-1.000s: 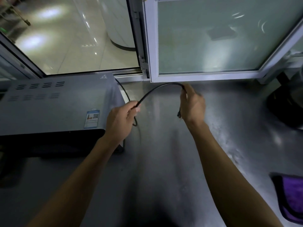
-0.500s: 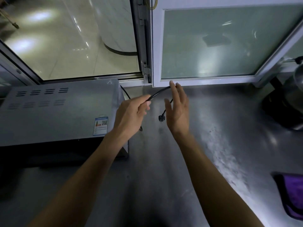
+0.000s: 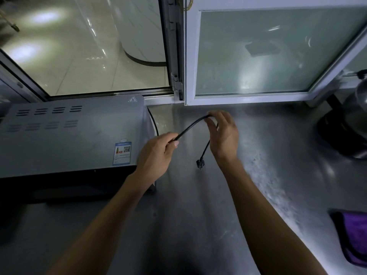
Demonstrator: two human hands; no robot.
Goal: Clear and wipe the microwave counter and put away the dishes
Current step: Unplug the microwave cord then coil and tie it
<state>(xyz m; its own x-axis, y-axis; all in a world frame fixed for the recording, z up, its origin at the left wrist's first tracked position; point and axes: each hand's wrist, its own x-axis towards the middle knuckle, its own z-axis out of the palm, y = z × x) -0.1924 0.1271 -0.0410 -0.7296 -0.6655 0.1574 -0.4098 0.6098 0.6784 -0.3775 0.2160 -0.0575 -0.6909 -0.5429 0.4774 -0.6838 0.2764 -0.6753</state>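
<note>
Microwave point(image 3: 69, 135) with QR-code sticker point(image 3: 123, 153), text unreadable, hot-surface triangle point(image 3: 132, 99), left hand point(image 3: 156, 153) pinching black cord point(image 3: 190, 126), right hand point(image 3: 224, 133) fingers curled around cord bend, plug point(image 3: 199, 164) dangling above steel surface point(image 3: 198, 215).

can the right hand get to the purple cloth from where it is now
Probably yes. The right hand would first have to let go of the black power cord, but bare steel counter lies between it and the purple cloth with nothing in the way.

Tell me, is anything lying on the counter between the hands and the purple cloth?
Nothing visible. Both hands, left and right, hold the cord beside the microwave. The counter from there to the cloth at the right edge shows only bare metal.
</note>
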